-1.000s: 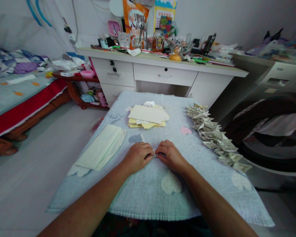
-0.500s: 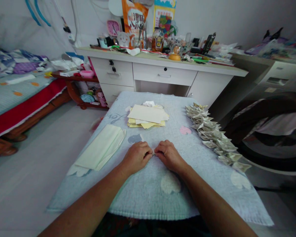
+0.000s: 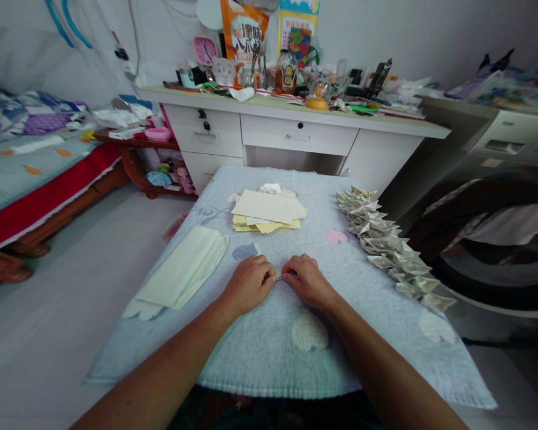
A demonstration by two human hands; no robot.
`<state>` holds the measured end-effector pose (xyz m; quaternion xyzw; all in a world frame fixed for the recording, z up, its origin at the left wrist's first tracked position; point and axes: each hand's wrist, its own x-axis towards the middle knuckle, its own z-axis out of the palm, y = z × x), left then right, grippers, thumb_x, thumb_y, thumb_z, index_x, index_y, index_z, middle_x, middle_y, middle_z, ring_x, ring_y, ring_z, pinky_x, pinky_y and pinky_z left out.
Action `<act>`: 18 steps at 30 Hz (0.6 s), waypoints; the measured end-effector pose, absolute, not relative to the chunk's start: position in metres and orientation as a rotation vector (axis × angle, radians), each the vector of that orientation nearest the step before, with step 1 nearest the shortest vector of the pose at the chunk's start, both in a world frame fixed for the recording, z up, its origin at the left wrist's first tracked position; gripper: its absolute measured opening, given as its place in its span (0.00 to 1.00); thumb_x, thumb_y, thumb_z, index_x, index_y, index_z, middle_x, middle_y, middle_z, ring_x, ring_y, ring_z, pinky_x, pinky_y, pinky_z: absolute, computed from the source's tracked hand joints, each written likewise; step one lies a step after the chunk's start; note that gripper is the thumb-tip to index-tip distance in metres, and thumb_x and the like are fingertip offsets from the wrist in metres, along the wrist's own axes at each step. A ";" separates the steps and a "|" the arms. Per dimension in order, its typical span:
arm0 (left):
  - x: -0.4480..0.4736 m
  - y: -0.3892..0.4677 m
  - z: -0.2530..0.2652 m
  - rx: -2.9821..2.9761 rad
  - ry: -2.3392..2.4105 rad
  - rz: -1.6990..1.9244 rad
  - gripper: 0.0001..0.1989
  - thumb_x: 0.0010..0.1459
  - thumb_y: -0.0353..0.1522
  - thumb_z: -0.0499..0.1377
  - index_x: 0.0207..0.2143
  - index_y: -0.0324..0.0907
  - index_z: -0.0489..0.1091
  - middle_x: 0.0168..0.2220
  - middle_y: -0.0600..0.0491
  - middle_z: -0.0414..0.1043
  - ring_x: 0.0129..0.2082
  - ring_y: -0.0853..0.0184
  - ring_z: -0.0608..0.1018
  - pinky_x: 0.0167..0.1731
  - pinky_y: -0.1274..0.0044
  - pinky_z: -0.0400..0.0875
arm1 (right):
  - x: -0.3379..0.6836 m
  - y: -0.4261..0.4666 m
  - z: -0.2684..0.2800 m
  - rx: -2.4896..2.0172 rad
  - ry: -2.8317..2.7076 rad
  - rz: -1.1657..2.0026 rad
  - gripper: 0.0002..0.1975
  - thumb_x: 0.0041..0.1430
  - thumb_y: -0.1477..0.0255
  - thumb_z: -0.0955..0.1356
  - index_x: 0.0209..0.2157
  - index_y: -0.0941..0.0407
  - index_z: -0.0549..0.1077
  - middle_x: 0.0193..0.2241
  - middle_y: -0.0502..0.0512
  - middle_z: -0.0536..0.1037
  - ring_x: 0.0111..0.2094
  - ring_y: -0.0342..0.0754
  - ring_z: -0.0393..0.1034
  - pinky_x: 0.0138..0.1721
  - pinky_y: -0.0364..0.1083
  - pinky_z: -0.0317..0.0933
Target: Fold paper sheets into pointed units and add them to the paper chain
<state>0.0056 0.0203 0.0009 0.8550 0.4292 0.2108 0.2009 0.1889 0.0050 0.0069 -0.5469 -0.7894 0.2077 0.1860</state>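
Near the middle of the cloth-covered table (image 3: 260,358), my left hand (image 3: 251,283) and my right hand (image 3: 307,279) meet almost fingertip to fingertip. Both are closed in a pinch on a small folded piece of paper (image 3: 278,275), one end in each hand. Most of the paper is hidden by my fingers. Beyond my hands lies a stack of cream and yellow paper sheets (image 3: 269,206), with a crumpled white piece behind it. Left of my hands rests a folded pale green paper bundle (image 3: 183,266). Pointed folded paper pieces (image 3: 381,239) stand in a long row on the right.
A white desk (image 3: 291,125) crowded with jars, bags and a pink clock stands behind the table. To the right is a front-loading washing machine (image 3: 497,143). A bed (image 3: 40,173) and a low wooden stand (image 3: 134,155) are on the left.
My hands have moved very slightly apart, and a little more of the small paper shows between my fingertips. The stack, the bundle and the row have not moved.
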 end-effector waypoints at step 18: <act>0.009 0.020 0.002 2.452 1.353 0.396 0.10 0.60 0.32 0.53 0.28 0.42 0.70 0.32 0.52 0.70 0.37 0.63 0.71 0.35 0.72 0.56 | 0.181 0.005 0.011 -1.703 -2.196 0.551 0.06 0.59 0.72 0.65 0.30 0.57 0.73 0.30 0.52 0.74 0.36 0.46 0.62 0.38 0.46 0.46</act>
